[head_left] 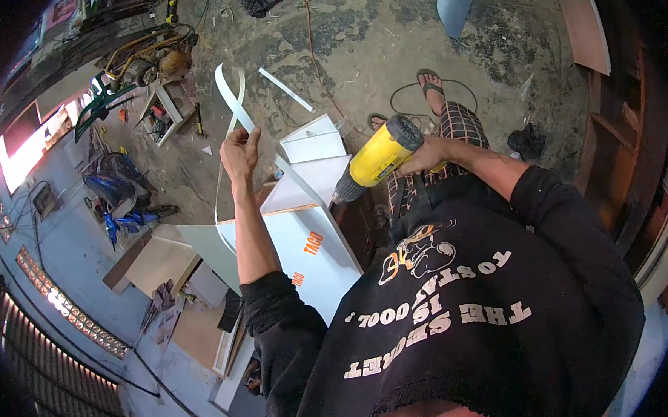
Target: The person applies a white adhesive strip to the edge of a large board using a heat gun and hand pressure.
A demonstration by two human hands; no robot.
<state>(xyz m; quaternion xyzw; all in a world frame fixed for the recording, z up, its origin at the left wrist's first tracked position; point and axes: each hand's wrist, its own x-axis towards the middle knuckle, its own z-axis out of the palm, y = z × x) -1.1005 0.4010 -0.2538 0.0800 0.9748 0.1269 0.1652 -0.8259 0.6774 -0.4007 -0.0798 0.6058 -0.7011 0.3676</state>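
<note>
My left hand (241, 157) is closed on a long, narrow white strip (231, 93), which looks like edge banding. The strip loops above the fingers, and a thin length hangs down beside the forearm. In my right hand (426, 157) is a yellow heat gun (380, 157) with a black rear end. Its dark nozzle points down-left, close to the edge of a pale board panel (318, 266) with orange print. That panel leans in front of me, below both hands. Another pale strip (302, 178) runs along the panel's upper corner. My fingers round the handle are partly hidden.
White offcuts (313, 139) and a thin white strip (286, 90) lie ahead on the stained concrete floor. A cable (411, 91) curls by my foot. Boards (163, 263) are stacked at left, a blue bicycle-like object (134, 215) beyond. Wooden shelving (617, 133) stands at right.
</note>
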